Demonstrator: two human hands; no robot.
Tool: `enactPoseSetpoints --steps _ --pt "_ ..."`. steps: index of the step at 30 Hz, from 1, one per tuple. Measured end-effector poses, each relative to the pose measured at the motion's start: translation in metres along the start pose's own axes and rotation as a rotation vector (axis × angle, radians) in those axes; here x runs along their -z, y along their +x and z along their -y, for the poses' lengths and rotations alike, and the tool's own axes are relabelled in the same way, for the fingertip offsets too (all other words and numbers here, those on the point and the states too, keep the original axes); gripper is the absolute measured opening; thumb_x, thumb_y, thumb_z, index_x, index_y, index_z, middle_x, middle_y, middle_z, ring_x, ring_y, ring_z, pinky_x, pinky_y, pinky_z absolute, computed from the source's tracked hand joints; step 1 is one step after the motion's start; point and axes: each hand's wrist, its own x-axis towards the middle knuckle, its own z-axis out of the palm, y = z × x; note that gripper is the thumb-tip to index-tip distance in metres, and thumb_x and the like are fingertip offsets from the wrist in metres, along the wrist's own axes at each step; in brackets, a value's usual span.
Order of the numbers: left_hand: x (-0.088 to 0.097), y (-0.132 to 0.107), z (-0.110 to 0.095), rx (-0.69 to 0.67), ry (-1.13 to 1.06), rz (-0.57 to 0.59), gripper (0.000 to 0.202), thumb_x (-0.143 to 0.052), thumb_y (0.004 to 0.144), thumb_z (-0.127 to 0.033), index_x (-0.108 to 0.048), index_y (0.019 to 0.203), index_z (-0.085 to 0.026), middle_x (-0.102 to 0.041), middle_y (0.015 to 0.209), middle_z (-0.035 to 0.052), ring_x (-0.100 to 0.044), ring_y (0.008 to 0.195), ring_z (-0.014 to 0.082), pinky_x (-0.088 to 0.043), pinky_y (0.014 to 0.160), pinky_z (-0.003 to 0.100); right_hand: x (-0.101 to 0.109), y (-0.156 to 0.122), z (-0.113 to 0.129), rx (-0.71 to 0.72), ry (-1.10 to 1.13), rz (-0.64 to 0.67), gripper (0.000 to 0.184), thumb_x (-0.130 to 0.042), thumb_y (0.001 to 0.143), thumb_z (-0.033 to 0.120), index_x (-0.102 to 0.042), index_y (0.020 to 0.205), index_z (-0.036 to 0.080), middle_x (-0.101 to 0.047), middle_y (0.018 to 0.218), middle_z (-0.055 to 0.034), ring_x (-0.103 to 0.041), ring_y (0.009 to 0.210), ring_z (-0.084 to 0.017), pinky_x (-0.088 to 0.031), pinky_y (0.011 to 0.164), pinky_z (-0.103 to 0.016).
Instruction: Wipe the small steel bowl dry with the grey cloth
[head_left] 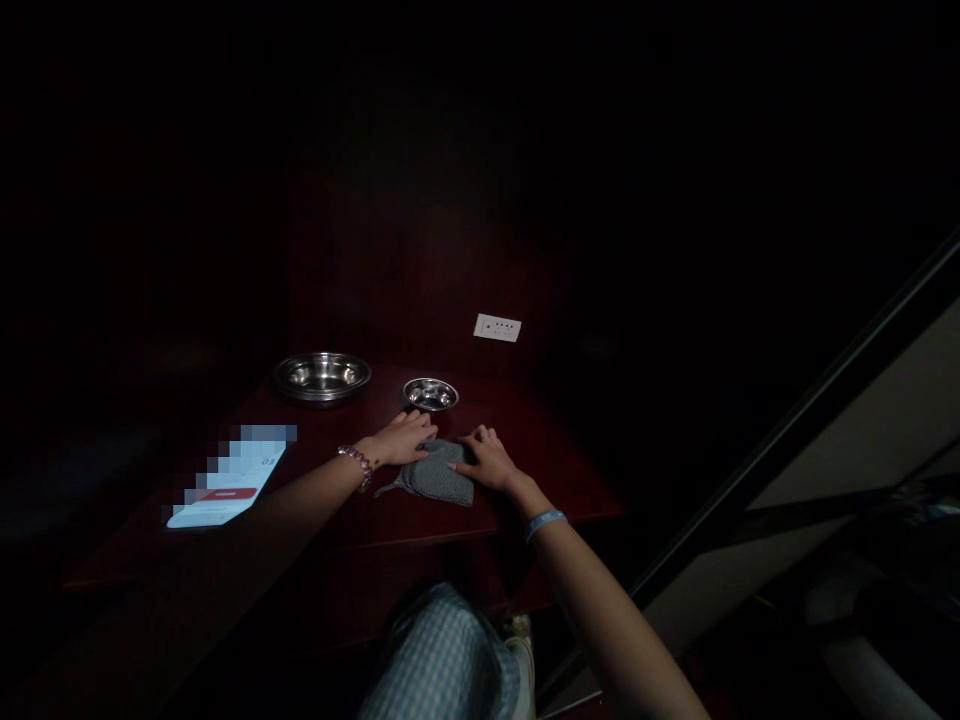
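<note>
A grey knitted cloth (pixel 442 478) lies on the dark red tabletop, with a thin cord trailing from its left end. My left hand (pixel 401 440), wearing a beaded bracelet, is at its upper left edge, fingers bent around that edge and thumb against the fabric. At the upper right edge is my right hand (pixel 489 460), a blue band on its wrist. Its thumb presses on the cloth and its fingers are curled. Just beyond my left fingertips stands a small shiny metal bowl (pixel 430 394). The undersides of both hands are hidden.
Stacked wide metal dishes (pixel 322 378) stand at the back left of the tabletop (pixel 555 480). A lit phone screen (pixel 229 490), partly pixelated, shows at the left. A white socket plate (pixel 497 327) is on the back wall. My checked-cloth knee (pixel 442 660) is below the front edge.
</note>
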Motion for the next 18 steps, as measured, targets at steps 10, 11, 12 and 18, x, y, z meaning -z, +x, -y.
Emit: enactPoseSetpoints --steps 10,11,12,18 --pt "-0.003 -0.004 -0.004 -0.079 -0.024 -0.158 0.031 -0.056 0.086 -0.026 -0.056 0.116 -0.020 -0.064 0.116 0.0093 -0.057 0.109 0.0248 -0.039 0.093 0.036 -0.001 -0.007 0.011 0.148 0.132 -0.045 0.030 -0.059 0.084 0.020 -0.050 0.112 0.020 -0.063 0.102 -0.0043 -0.059 0.090 -0.019 -0.045 0.079 -0.029" --pt "-0.003 -0.006 -0.005 -0.106 -0.005 -0.167 0.027 -0.057 0.086 -0.026 -0.058 0.112 -0.020 -0.065 0.114 0.0089 -0.057 0.108 0.0246 -0.039 0.094 0.036 0.000 -0.010 0.013 0.153 0.094 -0.045 0.034 -0.057 0.085 0.018 -0.049 0.118 0.020 -0.065 0.104 -0.0051 -0.061 0.091 -0.020 -0.045 0.079 -0.029" --pt "-0.002 -0.008 -0.006 -0.129 0.015 -0.172 0.023 -0.057 0.087 -0.025 -0.059 0.109 -0.020 -0.065 0.113 0.0084 -0.057 0.108 0.0244 -0.039 0.094 0.035 0.000 -0.013 0.015 0.154 0.057 -0.047 0.040 -0.056 0.085 0.017 -0.048 0.124 0.020 -0.066 0.108 -0.0064 -0.063 0.094 -0.021 -0.046 0.081 -0.029" --pt "-0.010 -0.024 -0.008 -0.187 0.070 -0.193 0.033 -0.053 0.088 -0.015 -0.057 0.120 -0.023 -0.062 0.125 0.0081 -0.054 0.116 0.0236 -0.038 0.097 0.034 0.005 -0.030 0.014 0.219 -0.046 -0.020 0.045 -0.049 0.093 0.018 -0.054 0.137 0.023 -0.064 0.133 -0.0074 -0.062 0.116 -0.021 -0.046 0.098 -0.032"
